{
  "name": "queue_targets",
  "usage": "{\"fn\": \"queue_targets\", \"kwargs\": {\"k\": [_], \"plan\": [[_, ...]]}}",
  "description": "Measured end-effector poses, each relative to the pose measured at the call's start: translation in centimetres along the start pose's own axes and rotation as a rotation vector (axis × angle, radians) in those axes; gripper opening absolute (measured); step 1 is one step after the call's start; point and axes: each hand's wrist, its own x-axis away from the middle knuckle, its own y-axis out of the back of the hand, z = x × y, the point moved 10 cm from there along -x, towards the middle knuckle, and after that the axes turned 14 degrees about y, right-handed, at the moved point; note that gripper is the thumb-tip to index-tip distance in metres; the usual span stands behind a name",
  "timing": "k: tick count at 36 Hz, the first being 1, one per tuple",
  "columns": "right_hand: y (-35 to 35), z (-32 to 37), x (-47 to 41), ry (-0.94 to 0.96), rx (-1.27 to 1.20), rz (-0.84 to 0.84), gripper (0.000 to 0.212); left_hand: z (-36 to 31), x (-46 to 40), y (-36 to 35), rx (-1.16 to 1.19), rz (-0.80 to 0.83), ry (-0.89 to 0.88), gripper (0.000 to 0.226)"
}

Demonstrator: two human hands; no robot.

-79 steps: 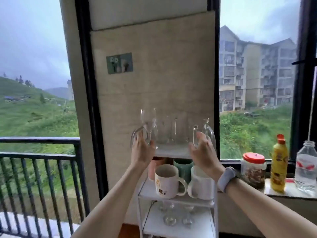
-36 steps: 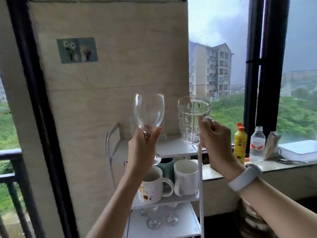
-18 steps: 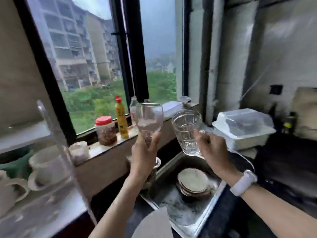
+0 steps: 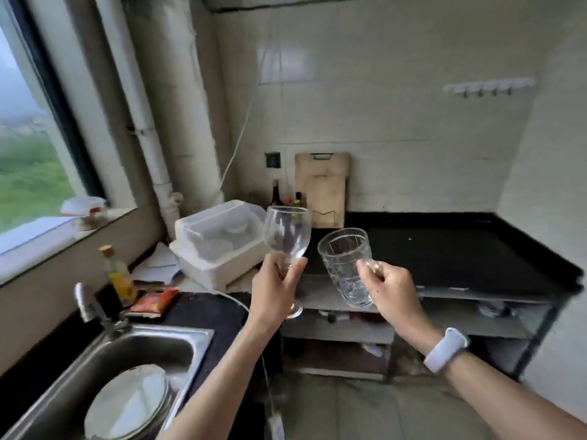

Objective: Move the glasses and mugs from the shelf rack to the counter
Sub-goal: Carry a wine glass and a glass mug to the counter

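Note:
My left hand (image 4: 275, 289) grips a clear wine glass (image 4: 287, 236) by its stem, bowl upright, foot showing under the hand. My right hand (image 4: 389, 289) holds a patterned glass mug (image 4: 344, 265) by its handle, tilted slightly. Both are held in the air in front of the black counter (image 4: 460, 252), which runs along the tiled back wall. The shelf rack is out of view.
A steel sink (image 4: 104, 360) with stacked plates (image 4: 127, 404) lies at lower left, a tap (image 4: 87, 304) behind it. A white lidded box (image 4: 219, 242), bottles (image 4: 119, 274), a red packet (image 4: 152, 301) and a cutting board (image 4: 320, 188) stand left of the counter. Open shelves (image 4: 413, 315) sit below it.
I have turned right from the shelf rack past the window to face the counter. Both hands carry the wine glass and the glass mug along, lifted off the rack's top shelf.

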Motion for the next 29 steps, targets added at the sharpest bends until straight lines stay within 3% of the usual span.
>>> {"fn": "queue_targets", "kwargs": {"k": [10,17,29], "plan": [[11.0,-14.9,-4.5,-0.172,0.175,-0.139,0.057,-3.2,-9.0,-19.9,0.062,0.286,-0.042,0.033],[13.9,-26.8,-10.5,-0.299,0.232,-0.201,0.058,-2.1,-19.0,-31.5,0.085,0.357,-0.016,0.033],[14.9,-44.4,-22.3,-0.411,0.339,-0.056,0.047,-2.9,-35.1,-48.6,0.005,0.453,0.02,0.026]]}}
